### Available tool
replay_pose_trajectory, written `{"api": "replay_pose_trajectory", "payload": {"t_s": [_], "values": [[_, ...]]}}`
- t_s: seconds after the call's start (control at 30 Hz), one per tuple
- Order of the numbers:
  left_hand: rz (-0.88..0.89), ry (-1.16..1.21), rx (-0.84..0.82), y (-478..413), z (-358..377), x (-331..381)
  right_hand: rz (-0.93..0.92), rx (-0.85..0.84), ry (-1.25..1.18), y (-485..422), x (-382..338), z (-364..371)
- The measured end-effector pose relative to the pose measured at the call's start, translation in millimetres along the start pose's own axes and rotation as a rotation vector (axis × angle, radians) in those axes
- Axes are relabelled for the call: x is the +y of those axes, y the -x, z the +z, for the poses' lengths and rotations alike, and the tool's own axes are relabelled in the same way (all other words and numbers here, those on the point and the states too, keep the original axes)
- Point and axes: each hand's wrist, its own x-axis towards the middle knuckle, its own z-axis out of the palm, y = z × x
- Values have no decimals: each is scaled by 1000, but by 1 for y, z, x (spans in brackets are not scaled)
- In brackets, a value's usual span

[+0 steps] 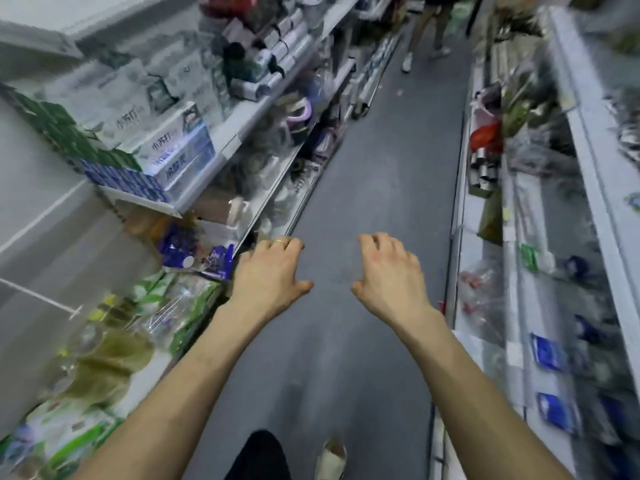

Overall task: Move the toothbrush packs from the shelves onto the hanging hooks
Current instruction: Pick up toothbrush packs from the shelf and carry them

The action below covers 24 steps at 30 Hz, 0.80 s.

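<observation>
Abreast: left hand (268, 273), right hand (389, 271) (loose)

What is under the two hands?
Grey aisle floor lies below the left hand and the right hand. A foot in a pale shoe shows nearer the person. The palms face down, so their undersides are hidden.

小苏打 in dark characters on two stacked white cartons (166, 147) at ten o'clock on the left shelf (239, 133), larger print beneath too blurred, other packaging illegible
</observation>
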Motion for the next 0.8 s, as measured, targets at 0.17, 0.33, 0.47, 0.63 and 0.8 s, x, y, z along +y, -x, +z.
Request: {"api": "replay_pose_trajectory", "payload": {"t_s": [0.17, 0.33, 0.47, 0.63, 0.8], "values": [[93, -14, 5, -123, -7, 21, 88, -51, -23, -97, 36, 0], [220, -50, 23, -259, -12, 24, 192, -32, -50, -210, 62, -2], [312, -9, 26, -363, -31, 34, 330, -19, -78, -290, 92, -22], [378, 88, -7, -478, -52, 64, 519, -21, -105, -361, 140, -46], [458, 132, -43, -598, -54, 105, 667, 34, -105, -449, 201, -56]]}}
